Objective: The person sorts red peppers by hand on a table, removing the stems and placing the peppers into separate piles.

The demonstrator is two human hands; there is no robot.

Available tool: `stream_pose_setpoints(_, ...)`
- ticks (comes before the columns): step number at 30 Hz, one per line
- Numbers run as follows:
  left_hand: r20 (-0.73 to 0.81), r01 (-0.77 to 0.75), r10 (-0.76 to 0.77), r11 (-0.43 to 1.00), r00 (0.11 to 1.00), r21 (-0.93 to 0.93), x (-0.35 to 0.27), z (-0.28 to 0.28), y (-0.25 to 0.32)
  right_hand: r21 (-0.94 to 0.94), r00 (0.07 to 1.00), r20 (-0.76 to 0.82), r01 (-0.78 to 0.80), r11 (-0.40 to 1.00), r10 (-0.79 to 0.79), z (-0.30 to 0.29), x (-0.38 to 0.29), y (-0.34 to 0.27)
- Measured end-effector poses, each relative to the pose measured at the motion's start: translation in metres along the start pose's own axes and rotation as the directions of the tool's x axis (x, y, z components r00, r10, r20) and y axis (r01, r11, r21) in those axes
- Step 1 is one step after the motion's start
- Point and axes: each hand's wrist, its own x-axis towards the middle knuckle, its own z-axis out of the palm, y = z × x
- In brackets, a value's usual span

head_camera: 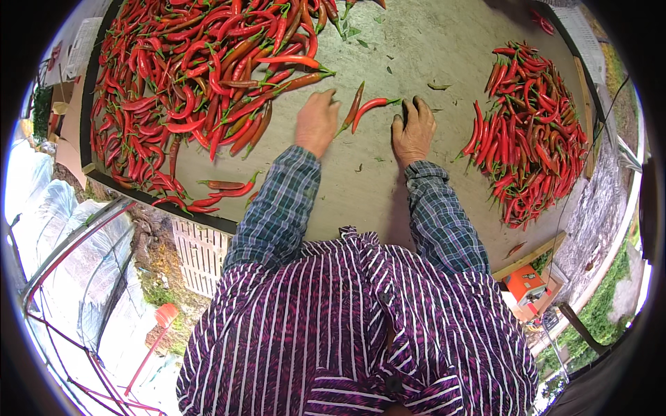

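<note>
A large heap of red chili peppers (208, 78) covers the left of a grey tabletop (359, 197). On the right lies a smaller pile of red chilies (536, 135). My left hand (317, 122) is over the table beside the large heap, its fingers bent and slightly blurred; I see no pepper in it. My right hand (414, 130) rests with bent fingertips by the stem end of a curved red chili (370, 108); whether it touches the stem is unclear. A brownish-red chili (353, 109) lies between the hands, left of the curved one.
A dark raised edge (156, 200) borders the table. Several loose chilies (229, 186) lie near the front left. A shriveled pepper (439, 87) and leaf bits lie past my right hand. Below are a white slatted crate (197, 255) and an orange box (524, 284).
</note>
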Motion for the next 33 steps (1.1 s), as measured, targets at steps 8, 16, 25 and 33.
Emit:
stream_pose_setpoints(8,-0.277,0.228,-0.199,0.971,0.94,0.074,0.011,-0.057,-0.003,0.009,1.0,-0.013,-0.003,1.0,0.003,-0.002,0.001,0.001)
stream_pose_setpoints(16,-0.146,0.291,-0.261,0.922,0.954,0.256,0.078,-0.037,0.003,0.0,0.999,-0.024,0.028,1.0,-0.028,-0.002,0.001,-0.003)
stream_pose_setpoints(25,-0.262,0.362,-0.329,0.928,0.907,0.089,0.061,-0.047,0.019,0.003,0.999,-0.03,0.018,1.0,-0.018,-0.003,0.001,-0.001)
stream_pose_setpoints(33,0.013,0.36,-0.404,0.829,0.915,0.427,0.056,-0.032,0.01,-0.008,1.0,0.002,0.009,1.0,-0.009,-0.003,0.001,-0.002)
